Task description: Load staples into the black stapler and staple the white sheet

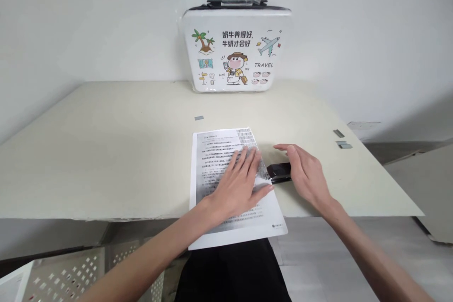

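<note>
Printed paper (215, 151) lies on the table, its lower edge hanging past the front. My left hand (239, 181) rests flat on the sheet with its fingers stretched out, pressing it down. A black stapler (279, 170) stands at the paper's right edge, and its front end meets that edge. Around the stapler's back end is my right hand (308, 174), gripping it with the index finger reaching out to the left. The palm hides the rear of the stapler. Whether a staple is in the paper I cannot tell.
A white cartoon-printed case (230, 52) stands against the wall at the table's back. Small strips of grey staples (199, 118) lie on the table (116, 151), with more staple strips (343, 144) at the right. A perforated plastic basket (63, 273) is below at the left.
</note>
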Available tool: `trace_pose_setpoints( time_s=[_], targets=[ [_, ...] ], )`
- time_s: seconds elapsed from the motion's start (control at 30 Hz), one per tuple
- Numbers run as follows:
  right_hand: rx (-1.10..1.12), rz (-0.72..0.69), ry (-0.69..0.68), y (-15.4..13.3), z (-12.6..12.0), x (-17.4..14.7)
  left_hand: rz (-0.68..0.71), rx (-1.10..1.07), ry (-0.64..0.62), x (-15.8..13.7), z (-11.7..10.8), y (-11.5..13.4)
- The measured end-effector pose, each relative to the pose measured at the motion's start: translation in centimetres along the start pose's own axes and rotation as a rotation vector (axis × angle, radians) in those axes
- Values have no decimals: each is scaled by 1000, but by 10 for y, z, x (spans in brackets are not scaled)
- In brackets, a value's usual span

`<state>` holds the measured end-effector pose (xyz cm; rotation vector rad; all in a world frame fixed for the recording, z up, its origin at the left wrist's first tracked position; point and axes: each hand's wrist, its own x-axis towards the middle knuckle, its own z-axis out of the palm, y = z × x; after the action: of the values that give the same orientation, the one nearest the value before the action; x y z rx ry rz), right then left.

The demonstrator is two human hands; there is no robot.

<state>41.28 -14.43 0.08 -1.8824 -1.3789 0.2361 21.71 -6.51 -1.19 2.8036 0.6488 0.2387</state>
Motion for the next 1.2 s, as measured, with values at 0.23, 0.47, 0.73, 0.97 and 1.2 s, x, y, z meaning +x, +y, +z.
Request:
trace_pose_setpoints(
  time_s=[0.23, 0.47, 0.73, 0.97, 1.2],
  targets=[
    [-4, 34, -23, -2, -3, 0, -73, -1, -40, -6, -11, -8],
    [-40, 35, -52, -3, -6, 1, -57, 8, -33, -5, -8, -6],
    [-179, -195, -47, -15, -5, 10, -63, 13, 4, -5, -6, -6],
    [-302, -233, -220, -38, 1, 18, -74, 18, 49, -11, -2, -9],
    [-477, -199, -312, -42, 8, 14, -80, 49, 118, -17, 10, -11]
  ],
)
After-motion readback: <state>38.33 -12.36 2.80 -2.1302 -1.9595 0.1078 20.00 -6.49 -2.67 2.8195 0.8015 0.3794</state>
